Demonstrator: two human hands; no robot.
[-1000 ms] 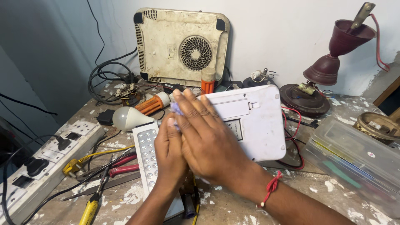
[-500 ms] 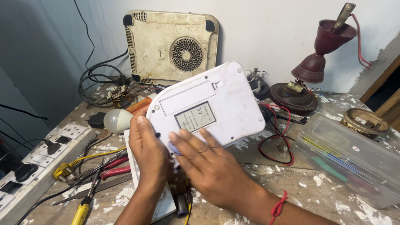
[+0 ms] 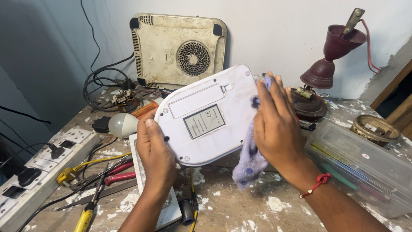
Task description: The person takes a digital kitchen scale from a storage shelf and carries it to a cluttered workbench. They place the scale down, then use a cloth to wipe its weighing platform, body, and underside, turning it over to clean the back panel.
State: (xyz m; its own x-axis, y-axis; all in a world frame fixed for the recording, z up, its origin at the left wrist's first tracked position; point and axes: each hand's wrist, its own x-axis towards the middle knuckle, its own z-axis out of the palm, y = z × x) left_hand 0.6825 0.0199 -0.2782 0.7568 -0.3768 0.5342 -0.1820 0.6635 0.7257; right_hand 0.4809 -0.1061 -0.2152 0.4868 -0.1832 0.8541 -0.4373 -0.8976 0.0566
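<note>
wiping the underside of a white device with a cloth, held up over the workbench.

the left hand [image 3: 156, 157] grips the lower left edge of the white device [image 3: 206, 116], thumb on the back and fingers hidden behind it, so the device is tilted with its underside to the camera. the right hand [image 3: 277, 124] is at the device's right edge, fingers together and flat, pressing a purple spotted cloth [image 3: 249, 159] that hangs down below the device. the back of the device looks mostly clean near the label, with some grey marks left at the lower rim; the front cannot be seen, so it seems the wiping is under way, not finished. behind the device leans a beige appliance [image 3: 178, 49]; to its right lies a clear plastic box [image 3: 365, 167].
</note>
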